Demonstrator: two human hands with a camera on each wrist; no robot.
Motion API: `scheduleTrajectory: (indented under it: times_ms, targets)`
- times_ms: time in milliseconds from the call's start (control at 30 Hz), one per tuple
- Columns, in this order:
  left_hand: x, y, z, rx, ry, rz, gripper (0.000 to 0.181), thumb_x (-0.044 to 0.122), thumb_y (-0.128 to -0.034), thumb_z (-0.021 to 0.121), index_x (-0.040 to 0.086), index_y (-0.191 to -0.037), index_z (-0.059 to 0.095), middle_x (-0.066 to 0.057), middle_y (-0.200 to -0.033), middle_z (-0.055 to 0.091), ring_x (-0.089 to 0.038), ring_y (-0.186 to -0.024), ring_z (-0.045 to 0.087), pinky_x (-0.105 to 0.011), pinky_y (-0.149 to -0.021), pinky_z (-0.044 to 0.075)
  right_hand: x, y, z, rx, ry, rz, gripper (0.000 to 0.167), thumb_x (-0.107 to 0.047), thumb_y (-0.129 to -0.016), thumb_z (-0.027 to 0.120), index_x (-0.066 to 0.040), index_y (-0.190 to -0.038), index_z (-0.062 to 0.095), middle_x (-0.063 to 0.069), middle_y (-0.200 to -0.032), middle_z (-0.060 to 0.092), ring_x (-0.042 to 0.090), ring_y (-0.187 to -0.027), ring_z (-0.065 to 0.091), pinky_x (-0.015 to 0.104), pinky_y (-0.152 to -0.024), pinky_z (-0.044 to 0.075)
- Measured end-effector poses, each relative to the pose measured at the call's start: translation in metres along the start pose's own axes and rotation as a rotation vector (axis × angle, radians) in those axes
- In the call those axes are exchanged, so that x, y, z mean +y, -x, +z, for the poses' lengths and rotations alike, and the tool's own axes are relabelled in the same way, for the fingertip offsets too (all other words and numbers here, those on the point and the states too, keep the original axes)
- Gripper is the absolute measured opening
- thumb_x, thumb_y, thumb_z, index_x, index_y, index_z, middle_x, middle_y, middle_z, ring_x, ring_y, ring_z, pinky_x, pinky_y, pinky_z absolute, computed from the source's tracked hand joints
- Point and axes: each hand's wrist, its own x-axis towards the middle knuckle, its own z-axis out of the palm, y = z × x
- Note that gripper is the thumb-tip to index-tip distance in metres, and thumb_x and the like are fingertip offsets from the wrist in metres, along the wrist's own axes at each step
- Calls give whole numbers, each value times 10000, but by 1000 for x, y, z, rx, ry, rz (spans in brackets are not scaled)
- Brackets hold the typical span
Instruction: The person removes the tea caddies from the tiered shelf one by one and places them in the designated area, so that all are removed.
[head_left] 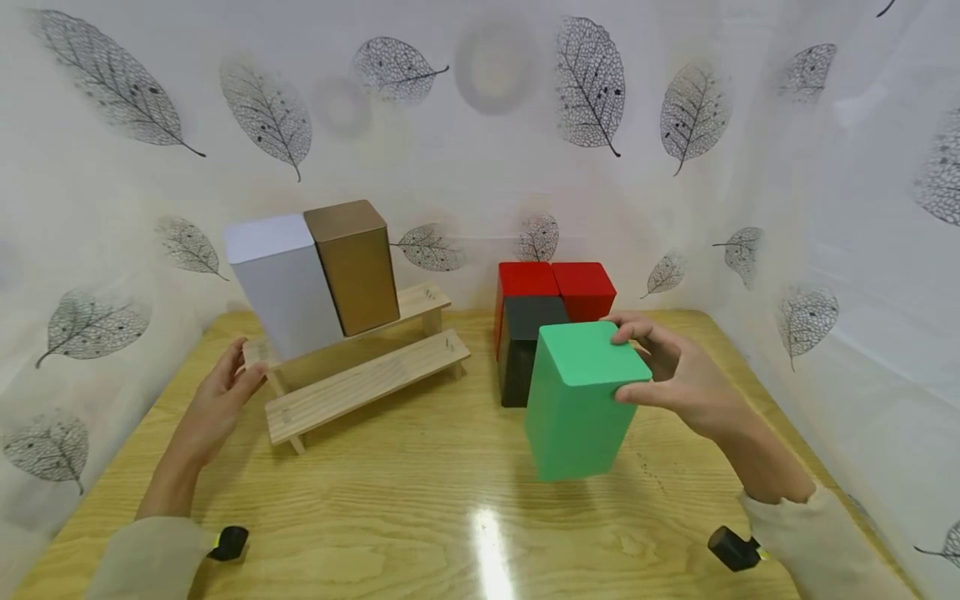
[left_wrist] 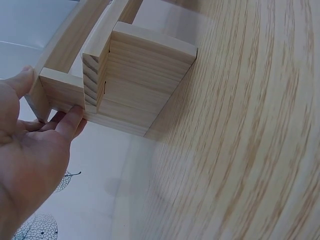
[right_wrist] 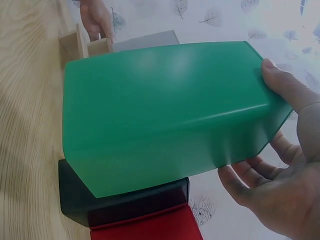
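Note:
My right hand [head_left: 678, 379] holds a green box [head_left: 581, 429] by its upper end, thumb on one side and fingers on the other. The box stands nearly upright in front of the black box; whether its base touches the table cannot be told. At the left, my left hand [head_left: 217, 400] grips the end of a two-step wooden rack [head_left: 367, 383], the thumb above the upper board and fingertips beneath, as the left wrist view shows. On the rack's upper step a white box [head_left: 288, 287] and a brown box [head_left: 360, 275] lean side by side.
Two red boxes [head_left: 585, 283] stand at the back right, with a black box [head_left: 517, 367] right in front of them. Leaf-patterned sheeting [head_left: 465, 167] encloses the wooden table [head_left: 390, 517] at the back and sides.

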Motion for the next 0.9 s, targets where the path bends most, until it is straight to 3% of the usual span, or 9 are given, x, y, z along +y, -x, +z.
scheduleTrajectory:
  times_ms: [167, 433, 900]
  targets:
    - [0, 0, 1, 4, 2, 4, 778, 352, -1137, 395, 125, -1640, -154, -263, -1669, -148, -526, -1498, 87, -91, -1073, 308, 2, 8, -10, 12, -9, 7, 450, 225, -841, 690, -26, -1199, 581, 94, -1505, 439, 203, -1321, 509, 260, -930, 539]
    - [0, 0, 1, 4, -1, 1, 778, 359, -1136, 395, 141, -1641, -156, -245, -1674, -150, -514, -1502, 93, -131, -1112, 300, 4, 19, -27, 77, 19, -40, 485, 291, -803, 664, 47, -1211, 572, 95, -1465, 470, 170, -1394, 424, 213, -1080, 397]
    - [2, 1, 1, 2, 11, -6, 780, 358, -1136, 399, 148, -1641, -158, -232, -1675, -161, -498, -1518, 15, -144, -1136, 270, 16, 24, -52, 151, 38, 56, 429, 231, -886, 642, -19, -1229, 578, 58, -1486, 452, 150, -1331, 472, 200, -909, 528]
